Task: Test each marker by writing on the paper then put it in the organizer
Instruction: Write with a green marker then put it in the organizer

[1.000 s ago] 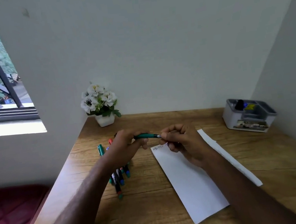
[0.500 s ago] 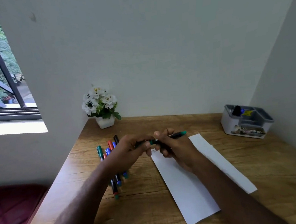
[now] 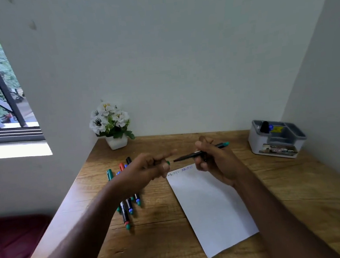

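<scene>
An uncapped green marker (image 3: 200, 153) is gripped mid-barrel by the right hand (image 3: 213, 162), tip aimed left above the far end of the paper (image 3: 212, 208). Its green cap (image 3: 167, 163) is pinched in the curled fingers of the left hand (image 3: 146, 170). The marker is judged light, rigid and smooth, best held near the tip for writing. More markers (image 3: 129, 207) lie near the desk's left edge. At the far right corner of the desk (image 3: 295, 189), the organizer (image 3: 276, 139) holds one dark marker in a back compartment.
</scene>
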### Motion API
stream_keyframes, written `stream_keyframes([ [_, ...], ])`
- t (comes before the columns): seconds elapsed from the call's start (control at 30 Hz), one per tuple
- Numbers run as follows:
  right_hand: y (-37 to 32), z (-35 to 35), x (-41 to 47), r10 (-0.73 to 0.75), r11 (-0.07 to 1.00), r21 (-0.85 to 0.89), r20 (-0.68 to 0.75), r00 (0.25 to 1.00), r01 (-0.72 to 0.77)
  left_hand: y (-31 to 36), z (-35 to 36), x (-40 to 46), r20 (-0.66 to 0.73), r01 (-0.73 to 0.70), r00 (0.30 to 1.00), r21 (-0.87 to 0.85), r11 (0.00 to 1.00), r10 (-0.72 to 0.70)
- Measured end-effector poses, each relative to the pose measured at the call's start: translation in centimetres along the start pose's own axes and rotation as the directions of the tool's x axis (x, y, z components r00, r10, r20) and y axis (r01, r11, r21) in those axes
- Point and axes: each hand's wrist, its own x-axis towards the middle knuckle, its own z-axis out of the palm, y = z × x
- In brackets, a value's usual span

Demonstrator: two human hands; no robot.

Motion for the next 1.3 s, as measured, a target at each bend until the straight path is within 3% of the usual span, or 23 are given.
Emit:
stream_keyframes([
  [0.07,-0.2,-1.3,0.3,-0.03,0.999,0.017,-0.073,0.997,0.031,-0.5,0.0,1.6,-0.127,0.075,0.989,0.024,0.997,-0.072],
  [0.17,0.6,-2.7,0.7,-0.022,0.996,-0.088,-0.222,0.975,0.002,-1.5,0.6,4.2,-0.248,0.202,0.96,0.294,0.934,-0.129],
  [0.23,1.4,-2.8,0.5,-0.056,0.978,-0.209,-0.289,0.956,-0.006,-1.9,1.6,5.1,-0.258,0.285,0.947,0.414,0.865,-0.189],
  [0.33,2.4,-2.5,0.3,-0.137,0.891,-0.453,-0.341,0.93,-0.035,-2.4,2.7,5.3,-0.21,0.378,0.926,0.483,0.79,-0.315],
  [0.47,4.0,-2.2,1.0,-0.159,0.766,-0.634,-0.346,0.925,-0.106,-2.9,2.4,4.8,-0.257,0.434,0.9,0.432,0.79,-0.353],
  [0.57,3.5,-2.5,1.8,-0.084,0.742,-0.653,-0.319,0.944,-0.155,-2.8,2.2,4.8,-0.248,0.436,0.899,0.429,0.791,-0.361],
  [1.03,4.8,-3.9,2.6,-0.151,0.688,-0.724,-0.191,0.97,-0.036,-2.9,2.4,5.3,-0.085,0.258,0.959,0.658,0.707,-0.271],
  [1.3,4.9,-3.8,2.6,-0.164,0.691,-0.723,-0.159,0.974,-0.002,-3.2,3.0,4.9,0.021,0.195,0.965,0.611,0.767,-0.262],
])
